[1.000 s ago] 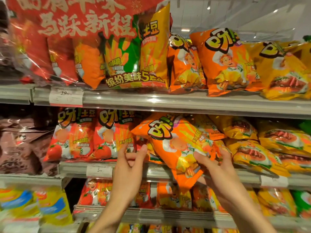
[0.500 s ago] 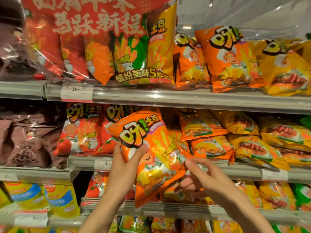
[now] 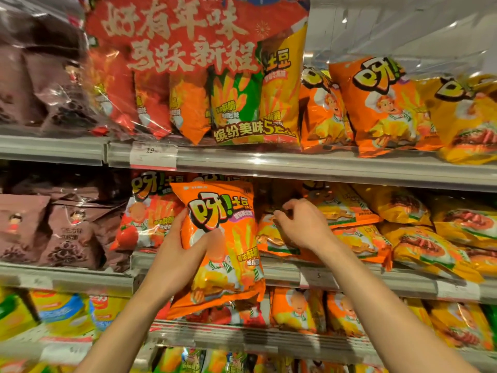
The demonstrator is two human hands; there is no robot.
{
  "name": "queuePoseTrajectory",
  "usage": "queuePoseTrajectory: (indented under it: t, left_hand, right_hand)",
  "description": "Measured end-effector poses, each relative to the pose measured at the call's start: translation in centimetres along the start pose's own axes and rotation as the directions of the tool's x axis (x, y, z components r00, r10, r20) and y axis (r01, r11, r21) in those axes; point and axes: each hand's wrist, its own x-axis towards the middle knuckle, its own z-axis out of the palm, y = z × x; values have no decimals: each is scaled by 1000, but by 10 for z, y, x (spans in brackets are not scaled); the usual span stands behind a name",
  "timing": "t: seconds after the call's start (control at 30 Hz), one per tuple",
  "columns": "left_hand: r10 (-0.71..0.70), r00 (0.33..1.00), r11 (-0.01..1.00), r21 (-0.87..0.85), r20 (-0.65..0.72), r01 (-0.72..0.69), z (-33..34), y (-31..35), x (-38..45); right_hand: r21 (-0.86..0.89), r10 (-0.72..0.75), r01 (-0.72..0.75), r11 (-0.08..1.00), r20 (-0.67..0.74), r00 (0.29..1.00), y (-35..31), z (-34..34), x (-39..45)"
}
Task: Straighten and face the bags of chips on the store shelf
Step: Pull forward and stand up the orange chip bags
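Fingers: left hand (image 3: 185, 244) is wrapped round orange bag (image 3: 223, 246), right hand (image 3: 301, 224) is curled at flat bags (image 3: 347, 211) | orange bag is held upright, just left of gap (image 3: 269, 195) | left hand is nearer

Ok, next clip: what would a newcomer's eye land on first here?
Probably the glossy orange chip bag, held upright in front of the middle shelf by the left hand. Next, the red banner with pale Chinese lettering on the big multipack on the top shelf. The right hand reaches among tumbled orange and yellow bags just right of centre.
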Motion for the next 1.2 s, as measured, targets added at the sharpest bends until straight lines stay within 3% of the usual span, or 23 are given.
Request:
queuePoseTrajectory:
  t: [0.1,0.23,0.37,0.5,0.6,0.73,0.8,0.97,1.2]
  left_hand:
    - [2,1000,1000,30,19,-3,-4,-2,0]
    - [-3,999,999,33,41,2,-9,-3,0]
    - [-5,1000,1000,24,14,5,-11,0,0]
    - [-9,1000,1000,27,5,9,-13,3,-1]
    - [-11,1000,999,30,14,11,-16,5,-2]
    - [-21,1000,999,47,17,20,-19,6,-3]
    - [-15,1000,999,44,17,14,-19,7,-3]
    - [10,1000,999,34,1,-10,-20,4,-2]
    - [-33,999,998,54,-4,33,-30,0,0]
  right_hand:
    - [-125,124,-109,986,120,985,-1,18,25]
    - [-145,299,-270,952,254,920,-4,30,40]
    - [-156,359,-326,932,304,882,-4,34,49]
    - [-49,347,-347,937,263,900,-1,29,49]
    - [170,327,-361,917,202,923,7,22,48]
    - [530,346,-363,767,135,928,19,13,42]
    - [627,348,-332,705,102,932,21,13,38]
    - [644,239,-182,743,-2,971,10,21,34]
    - [423,130,-59,904,-141,981,-6,45,44]
